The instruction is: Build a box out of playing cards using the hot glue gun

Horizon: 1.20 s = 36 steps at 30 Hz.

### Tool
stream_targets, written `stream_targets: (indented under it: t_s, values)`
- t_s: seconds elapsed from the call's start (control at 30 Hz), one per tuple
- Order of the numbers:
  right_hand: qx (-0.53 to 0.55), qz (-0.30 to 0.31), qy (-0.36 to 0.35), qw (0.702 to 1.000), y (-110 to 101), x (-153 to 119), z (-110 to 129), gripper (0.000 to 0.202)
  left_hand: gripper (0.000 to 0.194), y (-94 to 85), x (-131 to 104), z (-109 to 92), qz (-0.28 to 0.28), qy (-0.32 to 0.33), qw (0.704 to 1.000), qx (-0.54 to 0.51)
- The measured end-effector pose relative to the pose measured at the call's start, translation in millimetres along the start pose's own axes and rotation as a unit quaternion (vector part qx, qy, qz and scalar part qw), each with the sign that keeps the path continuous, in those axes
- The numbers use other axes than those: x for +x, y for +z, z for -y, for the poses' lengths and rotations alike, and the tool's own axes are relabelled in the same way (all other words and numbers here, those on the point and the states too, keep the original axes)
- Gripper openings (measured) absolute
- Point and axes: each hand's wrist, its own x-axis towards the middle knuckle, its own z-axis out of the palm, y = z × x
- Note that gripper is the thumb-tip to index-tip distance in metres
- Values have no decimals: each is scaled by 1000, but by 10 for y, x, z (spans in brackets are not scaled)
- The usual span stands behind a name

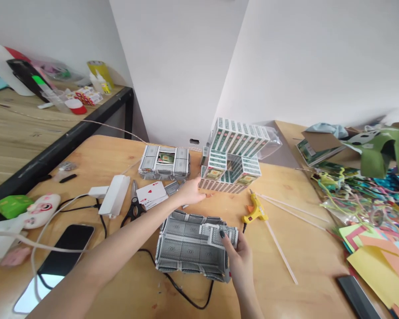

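Observation:
My right hand (pixel 242 261) is closed on a few playing cards (pixel 223 236), backs up, with the thumb on top. These cards overlap the right end of an open tray made of playing cards (pixel 177 241). My left hand (pixel 190 191) reaches forward, fingers apart, to the lower left corner of a stack of green-and-white card boxes (pixel 237 137); whether it touches them I cannot tell. Behind that wrist stands a smaller card-built box (pixel 164 161) with an opening in its top. Loose playing cards (pixel 152 193) lie left of my left hand, the ace of hearts among them.
A yellow glue gun (pixel 255 209) and clear glue sticks (pixel 282 252) lie on the right. Black scissors (pixel 134 208), a white power strip (pixel 115 196) and a phone (pixel 66 248) are on the left, among cables. Coloured paper (pixel 379 266) and craft pieces crowd the right edge.

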Motion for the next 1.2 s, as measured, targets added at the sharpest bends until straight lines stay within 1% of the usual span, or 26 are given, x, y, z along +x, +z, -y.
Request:
stream_targets:
  t_s: [0.1, 0.2, 0.37, 0.47, 0.57, 0.67, 0.7, 0.83, 0.9, 0.97, 1.07, 1.13, 1.2]
  values:
    - [-9, 1, 4, 1000, -4, 13, -11, 38, 64, 16, -43, -55, 21, -15, 1000, 2]
    - [-6, -2, 9, 1000, 3, 7, -10, 41, 75, 68, -109, -142, 40, -28, 999, 11]
    - [-10, -17, 4, 1000, 34, -29, 35, 43, 86, 212, -240, -310, 57, -11, 998, 20]
    - [-13, -14, 2, 1000, 44, -42, 47, 42, 88, 292, -266, -377, 46, -2, 999, 26]
    - [-21, -7, -2, 1000, 42, -49, 33, 41, 83, 309, -197, -380, 6, -12, 999, 36]
    - [-30, -4, -8, 1000, 36, -57, 13, 40, 81, 257, -56, -327, -45, -14, 998, 45]
    - [-30, -2, -10, 999, 36, -59, 8, 40, 76, 234, -5, -305, -56, -8, 997, 45]
    - [-32, -2, -7, 999, 40, -61, 0, 40, 54, 155, 176, -224, -44, 12, 998, 47]
    - [-34, -7, -4, 999, 47, -62, 6, 40, 49, 104, 248, -177, -37, 18, 998, 48]
    - [-31, -12, -5, 999, 53, -67, 25, 40, 47, 22, 291, -99, -29, 28, 998, 47]
    - [-12, -14, -3, 1000, 50, -75, 76, 40, 39, -137, 249, 99, -5, 39, 998, 40]
    - [-2, -23, 0, 1000, 38, -71, 110, 40, 35, -224, 134, 270, 9, 38, 998, 39]
    - [-2, -35, 2, 999, 22, -55, 130, 40, 35, -262, -24, 431, 33, 44, 997, 44]
